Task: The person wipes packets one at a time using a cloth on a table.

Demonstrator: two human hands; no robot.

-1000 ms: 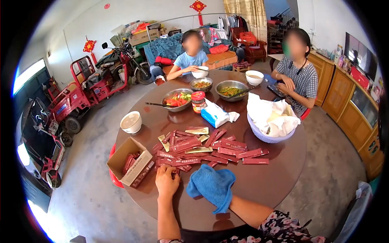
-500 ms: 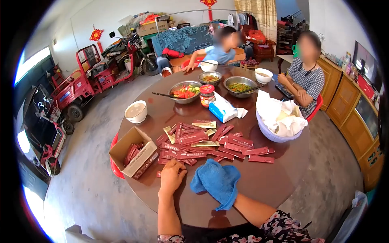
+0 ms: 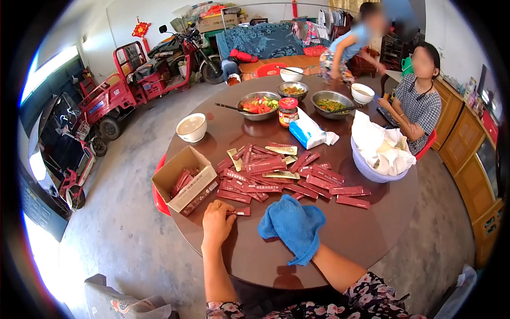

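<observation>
My left hand point(image 3: 218, 220) is near the cardboard box, its fingers closed on a small dark red sachet point(image 3: 242, 211) whose end sticks out to the right. A blue cloth point(image 3: 293, 226) covers my right hand down to the wrist, hiding its fingers, so its grip cannot be seen. Both hands are low over the brown round table point(image 3: 340, 239). Just beyond them lies a loose heap of red sachets point(image 3: 260, 187), with several gold ones point(image 3: 281, 175) among them. The open cardboard box point(image 3: 197, 189) beside the heap holds more red sachets point(image 3: 183, 181).
Farther back are a white bowl point(image 3: 192, 127), metal dishes of food point(image 3: 257, 106), a red-lidded jar point(image 3: 288, 112) and a tissue pack point(image 3: 309, 131). A lilac basket point(image 3: 372, 169) with white cloth is at right. One person point(image 3: 409, 103) sits there; another point(image 3: 350, 48) is behind the table.
The view has shifted slightly. A sachet end now shows at the right of my left fingers. The person in blue has moved right, away from the red chair.
</observation>
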